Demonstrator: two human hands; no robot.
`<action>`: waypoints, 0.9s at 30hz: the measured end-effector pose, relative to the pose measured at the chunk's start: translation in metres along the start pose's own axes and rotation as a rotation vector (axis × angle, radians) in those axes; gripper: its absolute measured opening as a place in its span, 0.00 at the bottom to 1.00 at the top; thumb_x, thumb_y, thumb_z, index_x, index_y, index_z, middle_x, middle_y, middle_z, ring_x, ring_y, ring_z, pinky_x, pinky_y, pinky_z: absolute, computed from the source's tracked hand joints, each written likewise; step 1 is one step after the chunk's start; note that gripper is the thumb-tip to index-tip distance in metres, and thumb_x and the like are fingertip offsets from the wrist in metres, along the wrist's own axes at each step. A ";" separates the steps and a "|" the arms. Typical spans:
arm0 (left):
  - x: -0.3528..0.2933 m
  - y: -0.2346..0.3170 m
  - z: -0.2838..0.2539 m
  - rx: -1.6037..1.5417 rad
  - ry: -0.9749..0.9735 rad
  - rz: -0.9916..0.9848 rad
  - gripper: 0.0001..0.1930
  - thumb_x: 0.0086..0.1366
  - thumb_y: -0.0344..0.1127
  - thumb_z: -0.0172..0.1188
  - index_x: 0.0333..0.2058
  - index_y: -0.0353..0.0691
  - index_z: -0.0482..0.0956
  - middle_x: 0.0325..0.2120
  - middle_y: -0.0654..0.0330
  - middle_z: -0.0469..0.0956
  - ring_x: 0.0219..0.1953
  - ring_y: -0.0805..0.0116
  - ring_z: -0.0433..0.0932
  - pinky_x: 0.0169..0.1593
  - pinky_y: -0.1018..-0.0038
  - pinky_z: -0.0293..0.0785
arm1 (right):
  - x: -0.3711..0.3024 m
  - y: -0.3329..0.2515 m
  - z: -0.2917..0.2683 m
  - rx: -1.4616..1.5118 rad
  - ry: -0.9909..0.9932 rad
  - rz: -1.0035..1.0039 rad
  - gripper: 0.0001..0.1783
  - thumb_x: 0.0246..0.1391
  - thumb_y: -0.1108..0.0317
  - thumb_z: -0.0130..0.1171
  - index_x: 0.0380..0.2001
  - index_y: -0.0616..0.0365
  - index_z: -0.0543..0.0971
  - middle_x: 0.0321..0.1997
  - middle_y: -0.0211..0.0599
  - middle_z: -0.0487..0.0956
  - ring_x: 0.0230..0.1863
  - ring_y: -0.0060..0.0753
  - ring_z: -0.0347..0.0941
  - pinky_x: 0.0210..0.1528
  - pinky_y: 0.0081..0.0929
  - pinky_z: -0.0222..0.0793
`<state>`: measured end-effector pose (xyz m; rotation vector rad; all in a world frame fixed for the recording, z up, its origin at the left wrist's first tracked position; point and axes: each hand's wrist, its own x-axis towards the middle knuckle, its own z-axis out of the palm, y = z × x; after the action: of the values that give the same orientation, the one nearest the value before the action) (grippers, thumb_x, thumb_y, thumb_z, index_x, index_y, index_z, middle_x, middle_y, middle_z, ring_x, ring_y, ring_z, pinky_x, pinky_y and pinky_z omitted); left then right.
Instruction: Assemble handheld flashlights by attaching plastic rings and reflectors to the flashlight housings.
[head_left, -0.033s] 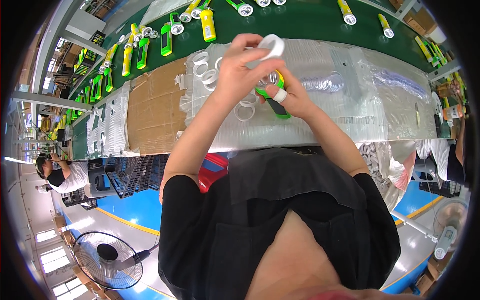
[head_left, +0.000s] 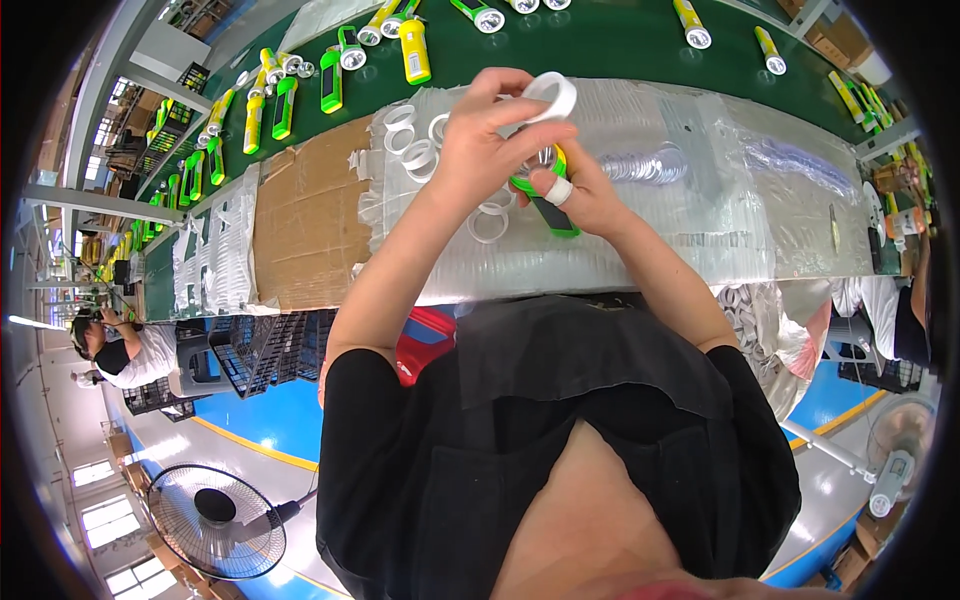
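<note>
Between the fingers and thumb of my left hand is a white plastic ring, tilted, above the head of a flashlight. My right hand is closed around that green-and-yellow flashlight, its shiny reflector facing up and partly covered by my left hand. White tape wraps my right thumb. Left of my hands, several loose white rings lie on the plastic-covered work surface. To the right lies a row of overlapping clear discs.
Along the back, a green belt carries several flashlights. Bare cardboard covers the bench at left. Another row of clear plastic pieces lies at right. Black crates and a fan stand below left; another person is at far left.
The white ring in my left hand has tilted and shifted slightly right, so its opening shows more. My right hand and the flashlight stay nearly in place.
</note>
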<state>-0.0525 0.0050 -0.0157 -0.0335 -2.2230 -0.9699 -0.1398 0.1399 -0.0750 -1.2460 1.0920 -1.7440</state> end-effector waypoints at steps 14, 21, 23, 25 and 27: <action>-0.027 0.017 -0.018 0.030 0.050 0.037 0.15 0.45 0.33 0.76 0.35 0.43 0.87 0.40 0.58 0.75 0.35 0.67 0.75 0.36 0.73 0.75 | 0.000 -0.004 -0.003 0.022 0.001 -0.015 0.22 0.62 0.63 0.57 0.56 0.57 0.65 0.43 0.34 0.74 0.37 0.23 0.74 0.38 0.24 0.75; -0.028 0.020 -0.017 0.134 -0.002 0.078 0.19 0.43 0.38 0.77 0.37 0.45 0.86 0.41 0.62 0.75 0.37 0.68 0.73 0.38 0.74 0.70 | 0.003 0.001 -0.011 -0.093 0.059 -0.116 0.27 0.63 0.61 0.56 0.61 0.57 0.63 0.49 0.36 0.75 0.44 0.29 0.76 0.47 0.27 0.74; -0.025 0.021 -0.016 0.144 -0.015 0.087 0.19 0.42 0.38 0.77 0.37 0.45 0.86 0.41 0.62 0.75 0.36 0.67 0.73 0.37 0.73 0.70 | 0.001 0.003 -0.014 -0.299 0.125 -0.231 0.28 0.63 0.61 0.56 0.62 0.56 0.61 0.51 0.36 0.75 0.47 0.32 0.75 0.51 0.29 0.73; -0.022 0.022 -0.015 0.110 -0.038 0.123 0.20 0.42 0.38 0.77 0.37 0.45 0.86 0.41 0.62 0.74 0.36 0.67 0.73 0.38 0.73 0.71 | 0.005 -0.014 -0.011 -0.140 0.157 -0.268 0.29 0.58 0.62 0.62 0.60 0.56 0.66 0.52 0.35 0.76 0.50 0.35 0.75 0.56 0.32 0.70; -0.021 0.022 -0.014 0.143 -0.052 0.115 0.20 0.42 0.40 0.77 0.37 0.46 0.85 0.40 0.61 0.74 0.37 0.65 0.74 0.39 0.71 0.73 | 0.006 -0.028 -0.030 -0.343 0.092 -0.278 0.27 0.55 0.63 0.65 0.56 0.56 0.70 0.51 0.35 0.77 0.50 0.33 0.75 0.56 0.32 0.70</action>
<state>-0.0222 0.0169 -0.0080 -0.1217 -2.3057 -0.7547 -0.1722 0.1521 -0.0520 -1.6027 1.3682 -1.8872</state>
